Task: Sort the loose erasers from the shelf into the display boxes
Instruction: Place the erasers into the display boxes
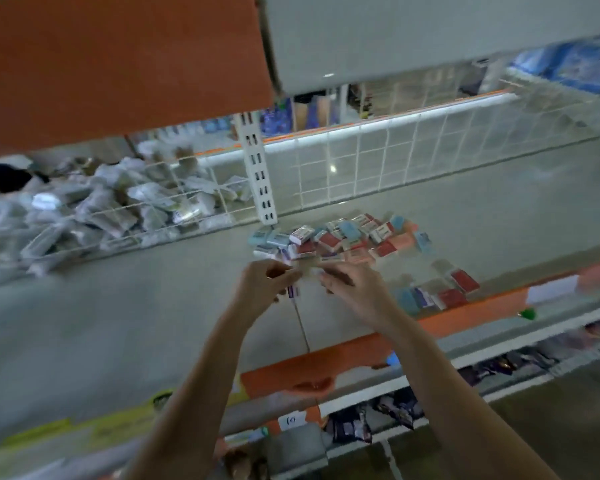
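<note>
Shop shelving, pale grey shelf with an orange front strip, seen from above and blurred by motion.

Erasers, loose pile: on the shelf at mid-depth, just in front of a white slotted upright. Wrappers red, pale blue, salmon and white, lying at all angles and overlapping.

Erasers, small group: near the shelf's front edge, right of the hands and apart from the pile. Red and blue pieces, some side by side (whether they sit in a box cannot be told).

Left hand: raised just in front of the pile, fingers curled, pinching a small whitish item with a purple mark, probably an eraser; blur hides its detail.

Right hand: close beside the left, fingertips meeting it at a pale blurred object. Fingers curled toward it; whether they actually grip it cannot be told.

Both forearms bare, reaching up from the lower edge.

Wire basket: left of the upright, heaped with clear-wrapped packets.

Wire grid: along the back of the shelf, right of the upright.

Upper shelf: orange panel at left, grey panel at right, overhanging the view.

Lower shelf: dark packets beneath a white rail with small labels.
</note>
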Demonstrator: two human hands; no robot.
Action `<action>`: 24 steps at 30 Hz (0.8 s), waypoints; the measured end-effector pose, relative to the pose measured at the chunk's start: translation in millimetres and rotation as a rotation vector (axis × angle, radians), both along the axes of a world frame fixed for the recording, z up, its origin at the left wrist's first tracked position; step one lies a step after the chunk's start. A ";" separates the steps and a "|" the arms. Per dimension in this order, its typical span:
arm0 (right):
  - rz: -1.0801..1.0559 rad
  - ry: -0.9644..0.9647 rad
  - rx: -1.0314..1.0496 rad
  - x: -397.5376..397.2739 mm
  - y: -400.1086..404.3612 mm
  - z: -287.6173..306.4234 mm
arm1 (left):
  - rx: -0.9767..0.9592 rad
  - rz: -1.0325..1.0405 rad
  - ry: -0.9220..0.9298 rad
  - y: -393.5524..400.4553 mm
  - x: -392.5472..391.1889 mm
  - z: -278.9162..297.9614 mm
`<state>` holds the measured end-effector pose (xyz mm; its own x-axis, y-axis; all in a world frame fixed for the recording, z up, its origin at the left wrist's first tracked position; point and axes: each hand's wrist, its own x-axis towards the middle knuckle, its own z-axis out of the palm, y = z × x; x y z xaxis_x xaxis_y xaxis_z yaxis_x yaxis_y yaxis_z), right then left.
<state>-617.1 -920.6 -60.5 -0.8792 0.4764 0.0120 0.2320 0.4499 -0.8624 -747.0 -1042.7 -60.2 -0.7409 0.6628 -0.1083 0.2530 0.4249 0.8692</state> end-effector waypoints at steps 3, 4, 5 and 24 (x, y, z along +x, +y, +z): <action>0.042 0.073 -0.287 -16.2 -22.2 -8.2 | 0.057 0.198 -0.128 -37.0 -4.1 2.8; 0.042 0.076 -0.390 -23.4 -32.7 -8.9 | 0.090 0.266 -0.172 -51.7 -4.9 5.0; 0.043 0.085 -0.487 -32.0 -44.3 -9.0 | 0.132 0.332 -0.214 -67.6 -5.9 7.8; 0.482 0.018 -0.966 -161.2 -420.5 20.7 | 0.602 0.816 -0.337 -475.0 -16.7 37.6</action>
<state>-778.3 -1341.1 -39.8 -0.9800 -0.1054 -0.1688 0.1966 -0.3822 -0.9029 -763.7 -1517.6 -22.6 -0.9776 -0.0073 -0.2104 -0.2063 -0.1655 0.9644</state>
